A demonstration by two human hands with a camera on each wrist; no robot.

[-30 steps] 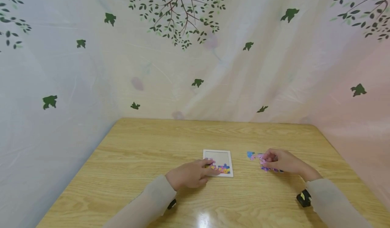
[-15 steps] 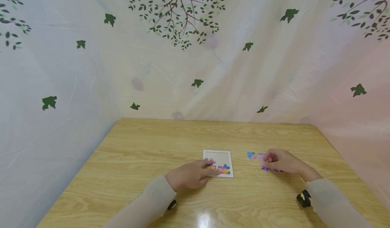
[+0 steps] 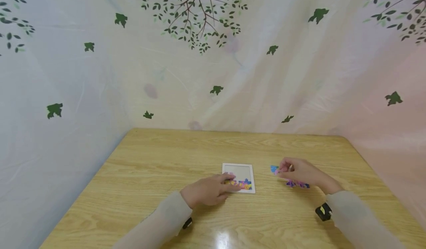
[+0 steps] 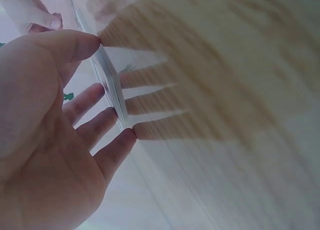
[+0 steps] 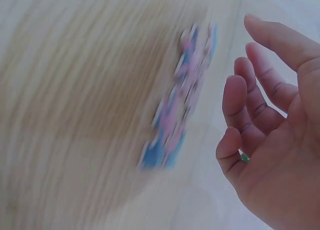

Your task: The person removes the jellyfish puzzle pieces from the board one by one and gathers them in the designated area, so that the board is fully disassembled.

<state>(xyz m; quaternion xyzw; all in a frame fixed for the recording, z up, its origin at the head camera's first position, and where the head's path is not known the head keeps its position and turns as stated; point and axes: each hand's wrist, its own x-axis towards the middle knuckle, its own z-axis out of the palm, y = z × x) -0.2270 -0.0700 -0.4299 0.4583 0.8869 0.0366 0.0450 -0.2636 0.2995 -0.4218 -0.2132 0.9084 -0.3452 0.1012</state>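
A square white puzzle tray (image 3: 254,180) lies on the table, with several joined jigsaw pieces (image 3: 246,184) along its near side. My left hand (image 3: 207,190) rests on the tray's near left part, its fingers extended over the pieces. In the left wrist view, the thumb and fingertips of that hand (image 4: 55,125) touch the tray's thin edge (image 4: 114,88). To the right, my right hand (image 3: 303,172) hovers over loose pink, purple and blue jigsaw pieces (image 5: 172,108). Its fingers are loosely bent with nothing between them, close beside a blue and pink piece (image 3: 274,169).
The wooden table (image 3: 159,156) reaches back to a pale curtain (image 3: 179,71) printed with branches and green leaves. A second curtain side borders the table at the left. Black wrist cameras (image 3: 323,212) sit below the sleeves.
My right hand has moved left and slightly away from me, from the pink piece toward the blue and pink piece, uncovering more of the purple pieces. The left hand has stayed on the tray.
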